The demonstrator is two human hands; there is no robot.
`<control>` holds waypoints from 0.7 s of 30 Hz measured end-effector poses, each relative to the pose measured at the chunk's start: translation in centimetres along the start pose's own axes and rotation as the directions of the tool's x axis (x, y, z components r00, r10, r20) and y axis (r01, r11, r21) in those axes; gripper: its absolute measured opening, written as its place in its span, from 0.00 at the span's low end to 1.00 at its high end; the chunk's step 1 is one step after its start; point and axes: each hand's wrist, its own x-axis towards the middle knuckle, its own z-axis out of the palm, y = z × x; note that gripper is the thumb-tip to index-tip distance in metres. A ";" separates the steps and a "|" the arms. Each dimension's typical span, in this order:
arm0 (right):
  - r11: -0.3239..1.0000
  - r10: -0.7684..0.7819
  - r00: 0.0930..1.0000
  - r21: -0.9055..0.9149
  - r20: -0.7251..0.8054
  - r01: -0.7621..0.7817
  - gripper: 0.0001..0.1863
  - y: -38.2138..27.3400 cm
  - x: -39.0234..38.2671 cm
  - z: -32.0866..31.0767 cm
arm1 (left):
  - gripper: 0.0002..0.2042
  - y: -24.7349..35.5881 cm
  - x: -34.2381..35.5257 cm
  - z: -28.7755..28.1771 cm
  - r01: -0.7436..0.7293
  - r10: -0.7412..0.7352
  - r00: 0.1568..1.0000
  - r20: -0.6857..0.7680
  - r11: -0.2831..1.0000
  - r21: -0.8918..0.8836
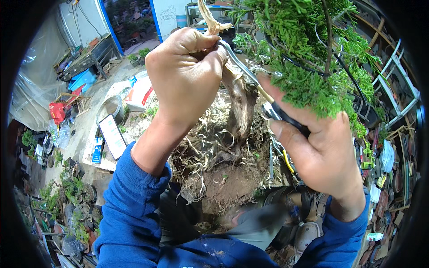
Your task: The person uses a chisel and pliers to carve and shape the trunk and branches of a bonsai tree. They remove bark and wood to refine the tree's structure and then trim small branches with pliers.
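A bonsai tree stands in front of me, with a pale, bare twisted trunk (pixel 240 100) and a mass of green foliage (pixel 308 58) at upper right. My left hand (pixel 187 73) is closed at the upper trunk, thumb and forefinger pinching the far end of a slim grey curved tool (pixel 241 64). The tool slants down past a yellowish section to a black handle (pixel 290 118). Around that handle my right hand (pixel 315 147) is closed, partly under the foliage. Whether my left fingers also grip the wood is hidden.
Wood shavings and soil (pixel 223 178) lie around the trunk's base. A yellow-edged tool (pixel 288 161) rests beside my right hand. To the left are a phone (pixel 112 136), a blue box (pixel 97 150) and a round container (pixel 110 107). A metal frame (pixel 397 85) stands far right.
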 end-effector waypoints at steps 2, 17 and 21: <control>0.980 -0.147 0.988 -0.141 -0.056 0.138 0.28 0.1 0.0 -0.1 | 0.04 -0.3 0.0 0.0 -0.020 0.020 1.000 -0.003 1.000 -0.008; 0.968 -0.189 0.970 -0.194 -0.154 0.158 0.25 1.3 -1.9 1.7 | 0.14 -1.0 -0.2 -0.7 -0.142 0.127 0.987 0.094 0.974 0.175; 0.974 -0.182 0.963 -0.168 -0.199 0.150 0.21 2.0 -3.2 2.2 | 0.21 -0.4 -0.7 -0.7 -0.101 0.071 0.987 0.145 0.971 0.214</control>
